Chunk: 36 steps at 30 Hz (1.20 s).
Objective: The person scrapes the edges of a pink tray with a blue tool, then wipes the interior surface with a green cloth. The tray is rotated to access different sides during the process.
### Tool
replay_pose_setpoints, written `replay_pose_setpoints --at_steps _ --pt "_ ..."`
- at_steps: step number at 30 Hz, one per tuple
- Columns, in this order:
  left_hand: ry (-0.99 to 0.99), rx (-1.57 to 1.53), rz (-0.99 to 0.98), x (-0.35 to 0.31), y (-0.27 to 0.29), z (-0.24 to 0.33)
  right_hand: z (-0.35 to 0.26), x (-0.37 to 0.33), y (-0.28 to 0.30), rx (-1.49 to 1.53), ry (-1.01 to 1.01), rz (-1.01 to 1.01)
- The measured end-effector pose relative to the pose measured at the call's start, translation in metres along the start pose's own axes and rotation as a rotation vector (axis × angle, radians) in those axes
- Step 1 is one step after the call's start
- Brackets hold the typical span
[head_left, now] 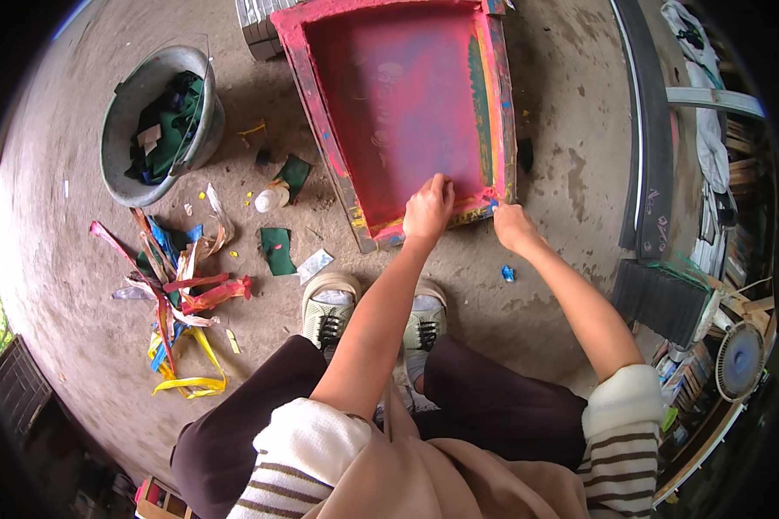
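Note:
A screen-printing frame lies before me, its wooden rim coated in pink, yellow and green paint. Its mesh is cloudy purple and pink. My left hand is closed over the near rim, fingertips reaching above the mesh; what they pinch, if anything, is hidden. At the near right corner my right hand is closed too. A small blue bit shows at its fingertips, too small to name.
A grey bucket with dark green cloth stands at left. Below it lies a heap of coloured strips. A white bottle, green cloth scraps and a blue scrap are on the floor. A round fan is at far right.

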<state>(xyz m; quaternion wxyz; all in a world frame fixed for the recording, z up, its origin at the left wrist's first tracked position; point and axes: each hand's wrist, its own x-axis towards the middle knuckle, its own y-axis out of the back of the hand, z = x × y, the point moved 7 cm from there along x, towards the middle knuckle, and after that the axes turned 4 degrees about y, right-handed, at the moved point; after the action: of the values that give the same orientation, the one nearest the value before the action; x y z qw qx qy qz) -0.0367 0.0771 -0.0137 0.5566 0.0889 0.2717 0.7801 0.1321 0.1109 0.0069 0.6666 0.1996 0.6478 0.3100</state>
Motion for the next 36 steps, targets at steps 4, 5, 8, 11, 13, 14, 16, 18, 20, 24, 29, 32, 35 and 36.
replay_pose_setpoints --at_steps 4,5,8,11,13,14,16,18,20,24,29,32,35,36 --pt "0.002 -0.002 -0.008 0.0 -0.002 -0.001 0.012 0.018 -0.016 0.012 0.021 0.006" --pt "-0.014 -0.024 -0.019 0.0 -0.008 0.009 0.036 0.031 -0.028 -0.02 0.039 0.017" --pt "-0.022 -0.001 -0.009 -0.001 -0.003 0.002 0.022 0.021 -0.019 -0.064 0.212 0.102" --pt "-0.038 0.031 0.016 0.0 0.002 -0.005 -0.014 -0.002 0.019 -0.342 0.341 0.098" --pt "-0.027 0.002 0.005 0.0 -0.001 -0.002 -0.018 -0.007 0.02 -0.581 0.4 0.08" --pt "-0.027 0.003 0.003 -0.001 -0.001 -0.001 -0.019 -0.007 0.019 -0.682 0.449 0.093" --pt "-0.031 0.007 0.005 -0.002 -0.002 0.001 -0.02 -0.007 0.02 -0.777 0.499 0.115" --pt "-0.025 0.014 0.002 -0.002 -0.002 0.0 -0.019 -0.007 0.017 -0.763 0.499 0.125" --pt "-0.01 0.009 0.006 -0.002 -0.002 -0.001 -0.018 -0.009 0.014 -0.769 0.479 0.164" --pt "0.02 -0.025 0.003 0.0 -0.001 0.001 -0.019 -0.014 0.002 -0.756 0.366 0.248" --pt "0.048 -0.06 0.009 0.001 0.001 -0.004 -0.024 -0.018 0.004 -0.458 0.138 0.023" --pt "0.057 -0.08 0.008 0.001 0.003 -0.009 -0.019 -0.019 0.013 -0.073 0.041 0.076" --pt "0.067 -0.072 0.023 0.003 0.009 -0.013 -0.019 -0.01 0.009 -0.001 0.027 0.027" --pt "0.052 -0.074 0.022 0.003 0.005 -0.008 -0.004 0.005 -0.003 -0.039 0.05 0.039"
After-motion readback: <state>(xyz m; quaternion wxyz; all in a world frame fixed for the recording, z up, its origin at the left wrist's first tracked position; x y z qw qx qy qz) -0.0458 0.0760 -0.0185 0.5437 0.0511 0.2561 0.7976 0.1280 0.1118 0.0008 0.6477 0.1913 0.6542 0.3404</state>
